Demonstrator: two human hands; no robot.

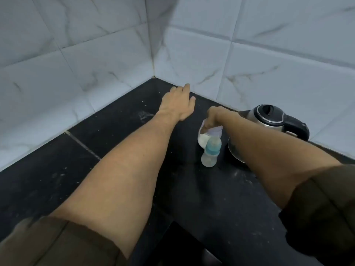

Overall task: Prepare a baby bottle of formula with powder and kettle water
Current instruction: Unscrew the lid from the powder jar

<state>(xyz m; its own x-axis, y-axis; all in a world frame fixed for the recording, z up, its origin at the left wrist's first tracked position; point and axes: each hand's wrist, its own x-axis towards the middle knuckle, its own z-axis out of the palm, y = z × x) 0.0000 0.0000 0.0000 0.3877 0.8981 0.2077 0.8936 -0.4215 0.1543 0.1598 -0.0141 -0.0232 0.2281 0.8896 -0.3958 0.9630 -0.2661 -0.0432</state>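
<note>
A small clear baby bottle (209, 152) with a blue collar and a clear cap stands upright on the black counter (119, 143). Just behind it sits a clear jar of white powder (204, 140) with a pale lid. My right hand (216, 117) is closed over the top of that jar. My left hand (177, 101) lies stretched out flat near the wall corner, fingers apart, holding nothing. A steel electric kettle (272, 120) with a black lid and handle stands at the right, behind my right forearm.
White marble-look tiled walls (96, 64) meet in a corner behind the counter. White specks lie scattered on the dark counter surface. The counter's front edge shows at the bottom middle.
</note>
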